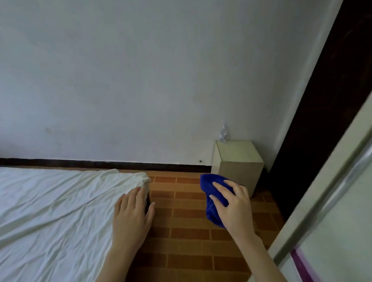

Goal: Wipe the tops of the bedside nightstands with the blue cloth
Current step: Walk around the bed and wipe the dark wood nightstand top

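Right hand (231, 204) up over the brick-pattern tile floor (184, 229), fingers curled round the bunched blue cloth (210, 211), which hangs down from the grip, near the front of the nightstand (238, 160) but not touching it. Left hand (131, 214) lies flat at the corner of the bed (46, 209), fingers straight on the rumpled white sheet, thumb out past the edge, holding nothing. Nightstand is a small beige cabinet in the corner against the white wall; a clear plastic bottle (222, 134) stands at the back left of its top surface.
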